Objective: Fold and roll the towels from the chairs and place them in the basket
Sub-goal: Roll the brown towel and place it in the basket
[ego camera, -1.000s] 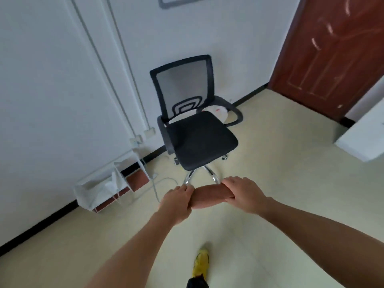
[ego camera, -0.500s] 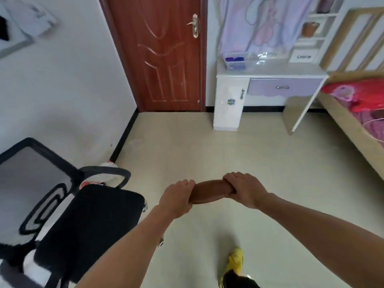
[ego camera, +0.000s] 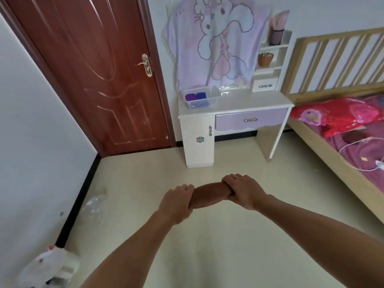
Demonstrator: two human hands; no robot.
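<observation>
- Far down and to the left of our hands, a white plastic bag (ego camera: 49,265) lies on the floor against the wall
- Nearer, still left of our hands, a piece of clear plastic (ego camera: 94,204) lies on the floor (ego camera: 228,246) beside the black skirting
- Beyond it, up and left of our hands, we see a closed red-brown door (ego camera: 93,69)
- Our left hand (ego camera: 176,202) is curled round the left end of a brown rolled towel (ego camera: 207,195), with the fingers wrapped over the top
- We hold the towel in the air between our two hands, lying roughly level with its right end a little higher, well above the floor and well short of the desk
- Straight ahead, above the towel, a white lattice basket (ego camera: 199,103) stands on the left part of the desk (ego camera: 255,100); a purple roll (ego camera: 190,97) and a blue roll (ego camera: 201,95) lie side by side inside it
- Above the basket, a pale cloth with a cartoon rabbit (ego camera: 214,42) hangs on the wall
- Our right hand (ego camera: 243,192) clasps the right end of the towel, knuckles up, so both hands are clamped on the same roll and apart from each other
- Far to the right of our hands stands a wooden bed (ego camera: 332,163) with a red pillow (ego camera: 340,113) near its headboard
</observation>
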